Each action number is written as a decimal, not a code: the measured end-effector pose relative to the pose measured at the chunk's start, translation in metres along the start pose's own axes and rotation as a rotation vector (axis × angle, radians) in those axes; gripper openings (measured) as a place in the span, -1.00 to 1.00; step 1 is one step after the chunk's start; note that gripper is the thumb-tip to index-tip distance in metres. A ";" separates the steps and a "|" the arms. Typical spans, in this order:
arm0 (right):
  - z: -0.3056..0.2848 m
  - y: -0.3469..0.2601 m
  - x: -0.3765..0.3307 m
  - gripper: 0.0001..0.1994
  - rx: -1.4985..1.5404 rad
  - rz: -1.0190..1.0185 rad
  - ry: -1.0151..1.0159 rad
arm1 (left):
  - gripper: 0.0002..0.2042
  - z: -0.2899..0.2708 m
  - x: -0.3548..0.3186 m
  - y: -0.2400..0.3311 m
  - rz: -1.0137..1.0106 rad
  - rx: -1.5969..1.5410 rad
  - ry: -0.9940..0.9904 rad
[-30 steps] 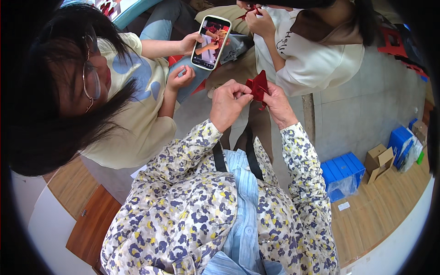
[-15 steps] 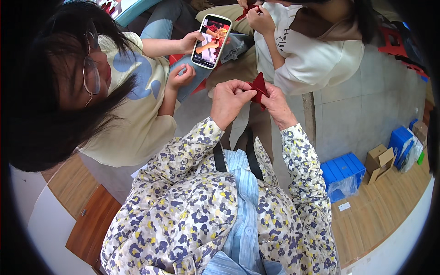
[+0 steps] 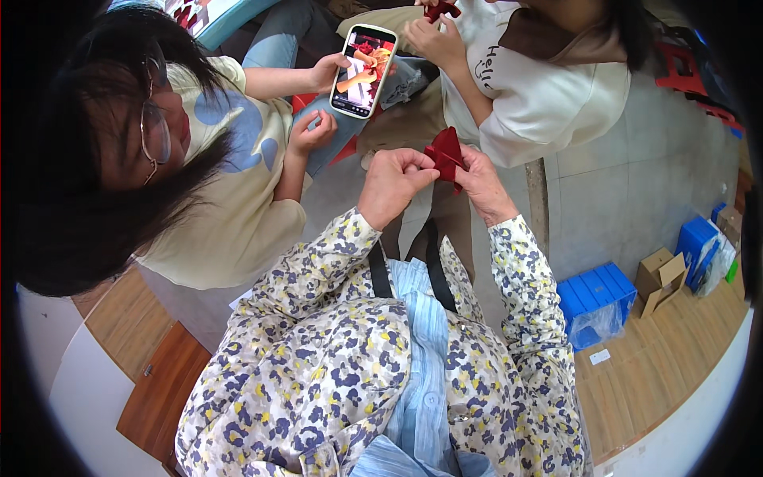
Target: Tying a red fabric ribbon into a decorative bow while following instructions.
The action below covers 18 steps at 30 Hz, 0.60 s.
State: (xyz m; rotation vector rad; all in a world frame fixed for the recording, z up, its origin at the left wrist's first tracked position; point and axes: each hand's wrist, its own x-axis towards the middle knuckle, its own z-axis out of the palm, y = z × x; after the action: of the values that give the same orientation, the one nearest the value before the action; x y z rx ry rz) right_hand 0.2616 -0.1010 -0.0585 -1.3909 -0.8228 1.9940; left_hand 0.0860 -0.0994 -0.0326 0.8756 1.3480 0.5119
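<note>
A folded dark red piece (image 3: 447, 153), of cloth or paper with pointed corners, is held up in front of me. My right hand (image 3: 483, 189) grips its right side between thumb and fingers. At its left edge my left hand (image 3: 393, 187) is closed in a pinch, thumb against forefinger, on the rim of the piece. The fingers partly cover its lower folds.
A person on my left holds a phone (image 3: 364, 71) showing a picture of hands. Ahead, another person's hands (image 3: 435, 40) hold a red piece. On the right stand a blue crate (image 3: 596, 294), an open cardboard box (image 3: 661, 274) and a red stool (image 3: 679, 71).
The red piece has turned and spread, showing a wider face. My left hand has shifted slightly left. The person ahead has moved their hands a little.
</note>
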 end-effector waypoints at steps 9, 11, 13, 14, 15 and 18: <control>0.006 -0.009 -0.009 -0.75 -0.074 0.059 -0.259 | -0.76 -0.032 0.057 -0.017 0.468 -0.061 -0.296; 0.009 -0.008 -0.008 -0.74 -0.078 0.070 -0.308 | -0.74 -0.038 0.065 -0.014 0.293 -0.171 -0.560; 0.008 -0.011 -0.007 -0.73 -0.087 0.103 -0.309 | -0.72 -0.050 0.069 -0.012 0.170 -0.057 -0.759; 0.006 -0.013 -0.007 -0.72 -0.095 0.136 -0.310 | -0.72 -0.052 0.068 -0.011 0.198 -0.076 -0.739; 0.005 -0.015 -0.007 -0.72 -0.096 0.136 -0.311 | -0.72 -0.056 0.068 -0.008 0.199 -0.076 -0.739; -0.004 -0.016 -0.010 -0.72 -0.079 0.102 -0.299 | -0.82 -0.056 0.061 0.008 0.161 0.163 -0.764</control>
State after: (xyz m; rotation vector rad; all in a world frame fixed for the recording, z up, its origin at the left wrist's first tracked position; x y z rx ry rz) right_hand 0.2698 -0.0975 -0.0412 -1.2142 -0.9872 2.3078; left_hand 0.0447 -0.0343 -0.0628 1.1671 0.6258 0.1494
